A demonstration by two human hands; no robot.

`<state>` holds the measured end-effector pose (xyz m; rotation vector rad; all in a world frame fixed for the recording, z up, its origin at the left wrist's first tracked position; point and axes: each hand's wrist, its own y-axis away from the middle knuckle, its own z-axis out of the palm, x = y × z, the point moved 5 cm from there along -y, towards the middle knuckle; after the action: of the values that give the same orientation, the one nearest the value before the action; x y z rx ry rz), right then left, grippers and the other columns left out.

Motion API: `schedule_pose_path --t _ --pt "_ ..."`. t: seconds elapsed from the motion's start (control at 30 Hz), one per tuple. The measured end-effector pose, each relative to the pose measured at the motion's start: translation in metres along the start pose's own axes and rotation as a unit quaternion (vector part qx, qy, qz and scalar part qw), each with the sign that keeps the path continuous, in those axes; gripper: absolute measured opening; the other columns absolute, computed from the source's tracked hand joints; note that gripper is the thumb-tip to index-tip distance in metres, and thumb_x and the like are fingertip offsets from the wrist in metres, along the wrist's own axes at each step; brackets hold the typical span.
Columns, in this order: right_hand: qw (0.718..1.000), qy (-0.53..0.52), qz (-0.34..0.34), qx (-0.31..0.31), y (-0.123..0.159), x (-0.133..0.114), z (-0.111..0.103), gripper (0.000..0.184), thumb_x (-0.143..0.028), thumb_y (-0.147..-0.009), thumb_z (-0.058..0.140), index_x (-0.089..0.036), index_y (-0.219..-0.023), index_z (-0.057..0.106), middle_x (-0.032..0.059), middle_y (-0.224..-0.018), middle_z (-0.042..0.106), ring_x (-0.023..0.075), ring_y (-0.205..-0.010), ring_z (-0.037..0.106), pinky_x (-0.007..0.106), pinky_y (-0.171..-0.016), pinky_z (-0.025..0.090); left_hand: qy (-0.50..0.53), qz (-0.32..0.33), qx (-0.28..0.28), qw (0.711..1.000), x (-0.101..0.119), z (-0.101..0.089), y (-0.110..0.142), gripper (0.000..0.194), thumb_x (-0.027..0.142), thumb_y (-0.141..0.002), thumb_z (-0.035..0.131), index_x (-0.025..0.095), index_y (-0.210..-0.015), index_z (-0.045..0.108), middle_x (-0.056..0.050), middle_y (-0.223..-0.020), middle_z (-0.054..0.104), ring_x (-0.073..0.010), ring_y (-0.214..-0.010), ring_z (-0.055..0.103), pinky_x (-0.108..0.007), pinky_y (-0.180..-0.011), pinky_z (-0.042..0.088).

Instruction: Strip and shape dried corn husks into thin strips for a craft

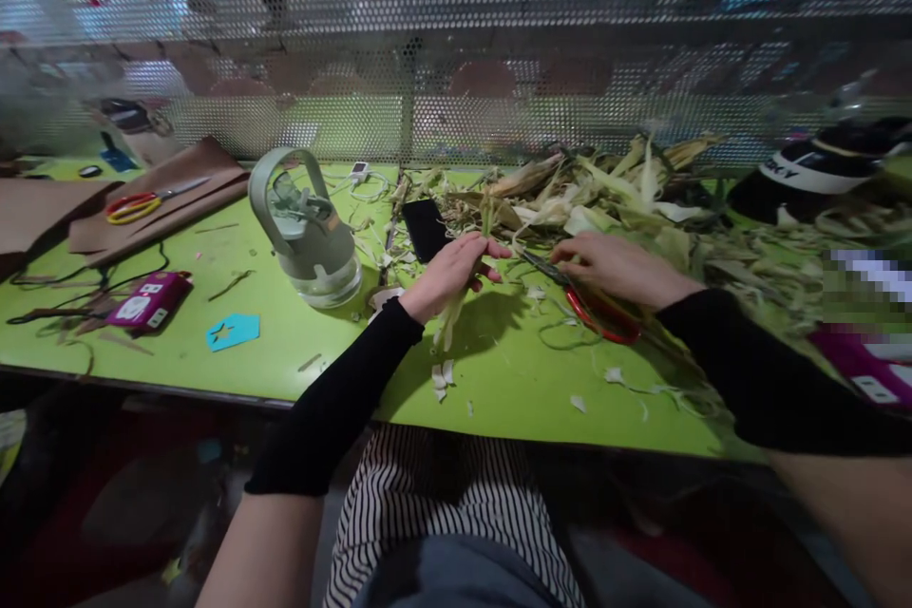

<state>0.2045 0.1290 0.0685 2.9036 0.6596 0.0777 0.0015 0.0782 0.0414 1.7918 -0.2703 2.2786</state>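
Note:
My left hand (456,271) is closed around a small bundle of pale green corn husk (446,323), whose strips stick out above and below the fingers. My right hand (605,266) is over a pair of scissors with red handles (602,315), fingers loosely bent near the blades. The scissors lie on the green table with their tips toward my left hand; whether the fingers touch them I cannot tell. Behind both hands spreads a heap of corn husks (634,190). A black phone (426,230) lies just beyond my left hand.
A pale green water bottle (313,237) stands left of my hands. Farther left are a purple power strip (149,301), a blue paper piece (234,332), and yellow-and-red scissors (135,206) on brown paper. Perforated metal mesh (320,66) closes the back; a black bottle (812,176) lies right.

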Motion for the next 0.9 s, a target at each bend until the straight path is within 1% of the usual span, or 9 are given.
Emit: schedule_pose_path --t 0.1,0.2,0.3,0.4,0.47,0.57,0.63,0.77,0.9 --pt "0.999 -0.002 -0.017 0.044 -0.012 -0.010 0.009 0.023 -0.025 -0.090 0.046 -0.017 -0.099 0.066 0.0212 -0.116 0.064 0.0319 -0.106 0.058 0.038 -0.085 0.042 -0.003 -0.005 0.018 1.000 0.001 -0.002 0.000 0.023 0.022 -0.100 0.039 0.016 -0.082 0.052 -0.007 -0.109 0.071 -0.0048 -0.066 0.060 -0.017 -0.052 0.036" --pt "0.998 -0.007 0.000 0.066 -0.021 -0.010 0.012 0.014 -0.026 -0.085 0.053 -0.018 -0.081 0.064 0.0214 -0.102 0.067 0.0303 -0.091 0.059 0.038 -0.073 0.040 -0.002 0.000 0.017 1.000 0.001 -0.004 -0.002 0.023 0.022 -0.100 0.039 0.017 -0.082 0.051 -0.006 -0.106 0.071 -0.0050 -0.067 0.060 -0.017 -0.052 0.037" --pt "0.997 -0.027 0.012 0.073 -0.022 -0.004 0.008 0.019 -0.031 -0.084 0.055 -0.021 -0.068 0.056 0.0175 -0.084 0.068 0.0258 -0.076 0.055 0.036 -0.065 0.036 0.001 0.003 0.013 1.000 0.000 -0.005 -0.003 0.023 0.023 -0.100 0.039 0.017 -0.083 0.051 -0.007 -0.105 0.071 -0.0053 -0.066 0.061 -0.017 -0.051 0.038" --pt "0.995 -0.057 0.005 0.078 -0.016 -0.004 -0.001 0.020 -0.035 -0.087 0.050 -0.021 -0.074 0.055 0.0152 -0.085 0.069 0.0239 -0.075 0.056 0.035 -0.066 0.038 -0.001 -0.004 0.014 1.000 -0.002 -0.004 -0.003 0.022 0.022 -0.100 0.038 0.016 -0.082 0.051 -0.007 -0.106 0.070 -0.0049 -0.065 0.060 -0.017 -0.050 0.037" --pt "0.991 -0.113 -0.010 0.075 -0.010 -0.011 -0.007 0.024 -0.041 -0.090 0.048 -0.021 -0.082 0.057 0.0124 -0.085 0.069 0.0221 -0.073 0.057 0.034 -0.067 0.041 -0.002 -0.004 0.018 1.000 -0.002 -0.003 -0.003 0.022 0.022 -0.100 0.038 0.016 -0.083 0.051 -0.007 -0.107 0.070 -0.0050 -0.066 0.060 -0.016 -0.050 0.037" --pt "0.969 -0.235 -0.038 0.072 0.002 -0.030 -0.015 0.031 -0.053 -0.088 0.051 -0.022 -0.086 0.056 0.0062 -0.077 0.066 0.0192 -0.066 0.055 0.032 -0.063 0.041 -0.005 0.006 0.023 1.000 -0.002 -0.002 -0.002 0.021 0.024 -0.101 0.038 0.017 -0.084 0.049 -0.007 -0.110 0.069 -0.0059 -0.068 0.061 -0.017 -0.050 0.037" --pt "0.954 -0.284 -0.058 0.076 0.009 -0.046 -0.019 0.034 -0.057 -0.085 0.056 -0.023 -0.084 0.055 0.0034 -0.074 0.065 0.0180 -0.064 0.055 0.031 -0.062 0.041 -0.009 0.012 0.012 1.000 -0.003 0.001 -0.002 0.021 0.024 -0.101 0.038 0.018 -0.084 0.049 -0.006 -0.109 0.068 -0.0062 -0.067 0.061 -0.017 -0.050 0.037" --pt "0.943 -0.307 -0.086 0.091 0.020 -0.068 -0.027 0.033 -0.056 -0.088 0.054 -0.023 -0.083 0.054 0.0010 -0.071 0.063 0.0169 -0.062 0.054 0.031 -0.062 0.040 -0.004 0.005 -0.019 1.000 -0.005 0.006 -0.001 0.023 0.024 -0.103 0.037 0.018 -0.084 0.048 -0.003 -0.089 0.063 -0.0073 -0.065 0.059 -0.019 -0.056 0.042" --pt "0.953 -0.260 -0.103 0.113 0.025 -0.073 -0.033 0.030 -0.052 -0.089 0.051 -0.023 -0.087 0.057 0.0022 -0.072 0.063 0.0181 -0.063 0.054 0.032 -0.061 0.039 -0.053 0.007 -0.024 0.998 -0.005 0.009 -0.001 0.026 0.020 -0.103 0.036 0.017 -0.082 0.050 0.004 -0.067 0.045 -0.0062 -0.054 0.045 -0.019 -0.054 0.040"
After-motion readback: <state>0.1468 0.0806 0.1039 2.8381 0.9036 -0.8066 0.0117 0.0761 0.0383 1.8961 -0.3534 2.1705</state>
